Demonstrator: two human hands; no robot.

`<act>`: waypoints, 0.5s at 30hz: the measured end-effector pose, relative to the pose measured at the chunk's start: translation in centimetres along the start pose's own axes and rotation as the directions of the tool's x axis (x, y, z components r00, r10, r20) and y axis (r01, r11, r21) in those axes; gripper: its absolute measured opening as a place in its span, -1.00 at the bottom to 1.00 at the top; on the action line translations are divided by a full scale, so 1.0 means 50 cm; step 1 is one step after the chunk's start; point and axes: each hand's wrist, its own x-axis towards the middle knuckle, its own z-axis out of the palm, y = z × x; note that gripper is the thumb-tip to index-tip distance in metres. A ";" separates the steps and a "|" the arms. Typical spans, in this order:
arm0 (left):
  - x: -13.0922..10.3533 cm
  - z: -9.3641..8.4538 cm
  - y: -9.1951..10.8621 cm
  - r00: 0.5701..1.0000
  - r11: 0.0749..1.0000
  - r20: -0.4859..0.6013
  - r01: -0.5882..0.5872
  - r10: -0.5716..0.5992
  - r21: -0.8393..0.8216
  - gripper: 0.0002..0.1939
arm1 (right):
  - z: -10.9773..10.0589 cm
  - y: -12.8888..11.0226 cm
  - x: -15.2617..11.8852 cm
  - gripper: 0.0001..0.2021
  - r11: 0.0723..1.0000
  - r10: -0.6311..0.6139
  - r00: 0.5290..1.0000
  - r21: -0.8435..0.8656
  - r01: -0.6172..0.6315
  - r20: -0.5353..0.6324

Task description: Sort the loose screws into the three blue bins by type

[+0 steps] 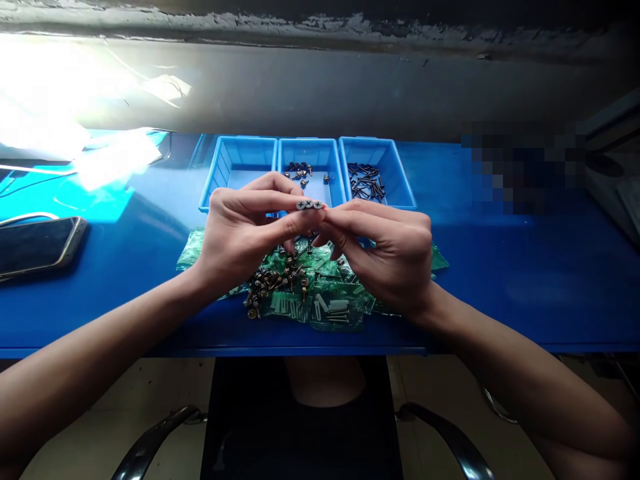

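Note:
Several screws point(309, 205) with cross-slotted heads sit side by side, pinched between the thumb and forefinger of my left hand point(245, 223). The fingertips of my right hand point(383, 247) are pressed together against the right end of this row; whether they grip a screw is hidden. Both hands are over a pile of green plastic packets point(337, 307), some with pale plugs and screws inside. Loose brassy screws point(270, 283) lie on the packets below my left hand.
Three blue bins stand behind the hands: the left bin point(245, 150), the middle one point(307, 148) with some brassy screws, the right one point(370, 150) with dark screws. A phone point(40, 247) lies at the left on the blue table point(500, 287).

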 end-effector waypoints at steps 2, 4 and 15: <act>0.005 -0.004 0.004 1.000 1.000 -0.021 0.005 -0.005 -0.004 -0.92 | -0.002 0.002 0.004 -0.85 0.999 -0.005 1.000 -0.054 0.003 -0.028; 0.008 -0.007 0.011 0.999 1.000 -0.034 0.016 -0.015 0.026 -0.95 | -0.007 0.005 0.008 -0.86 0.997 0.023 0.997 -0.071 -0.028 -0.080; 0.003 -0.001 0.015 0.991 0.993 0.118 0.047 -0.060 0.110 -0.88 | -0.011 0.007 0.012 -0.94 0.956 0.191 0.982 0.229 -0.183 -0.011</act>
